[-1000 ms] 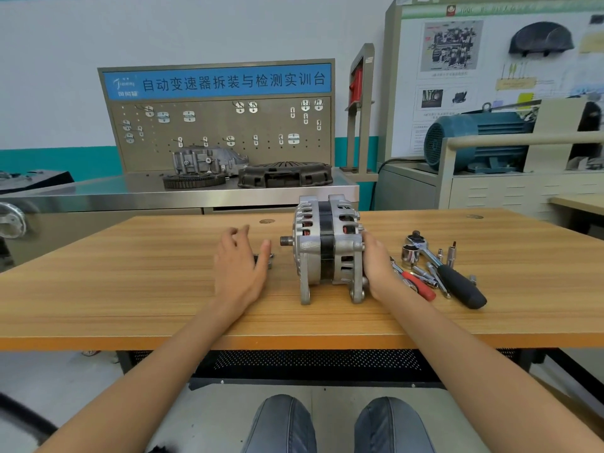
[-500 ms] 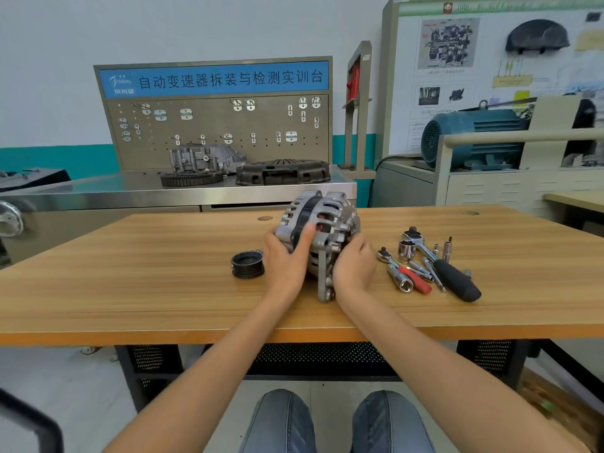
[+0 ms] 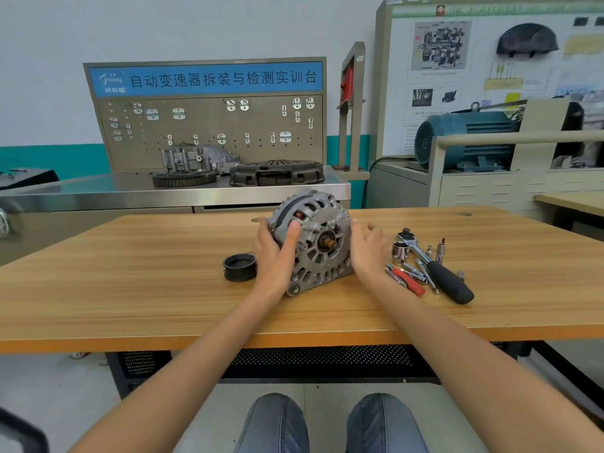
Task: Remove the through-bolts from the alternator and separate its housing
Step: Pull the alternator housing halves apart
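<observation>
Head view: alternator point(image 3: 318, 243) on table point(image 3: 163, 289)

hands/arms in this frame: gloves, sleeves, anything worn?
Both bare. No gloves on the left hand or the right hand, and no sleeves: both forearms are uncovered right to the frame's bottom edge. No watch, ring or wristband shows. The only clothing in view is blue-grey denim over the knees below the table.

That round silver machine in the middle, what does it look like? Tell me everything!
The alternator is a round grey metal case with slotted vents, copper windings inside and a short shaft facing the camera. It stands on the wooden table. The left hand grips its left side; the right hand is open beside it.
</observation>
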